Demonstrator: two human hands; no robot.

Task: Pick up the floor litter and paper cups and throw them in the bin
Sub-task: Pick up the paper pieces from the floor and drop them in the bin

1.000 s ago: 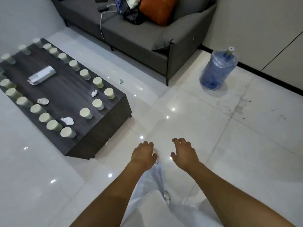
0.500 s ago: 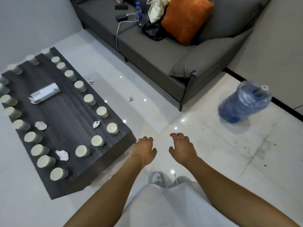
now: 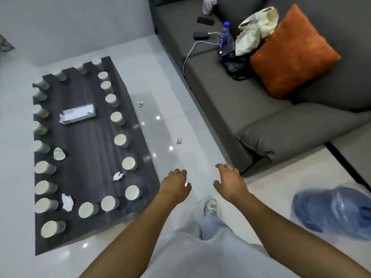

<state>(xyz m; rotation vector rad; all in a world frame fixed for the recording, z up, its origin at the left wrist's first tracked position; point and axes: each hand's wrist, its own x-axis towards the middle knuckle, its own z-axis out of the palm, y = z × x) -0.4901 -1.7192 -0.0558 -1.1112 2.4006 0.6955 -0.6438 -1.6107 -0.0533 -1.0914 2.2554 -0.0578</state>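
Two scraps of crumpled litter lie on the white floor between table and sofa: one ahead of my hands, another farther off. Several pale paper cups, such as the one at the near corner, ring the edge of the dark coffee table. Crumpled tissues and a tipped cup also lie on it. My left hand and my right hand hang over the floor, fingers loosely curled, holding nothing. No bin is in view.
A grey sofa with an orange cushion, bags, a bottle and phones runs along the right. A blue water jug lies on the floor at right. A white box sits on the table. My shoe is below my hands.
The view has swung left and forward as I stepped toward the gap between table and sofa. The water jug slid to the lower right. Both hands stay empty.
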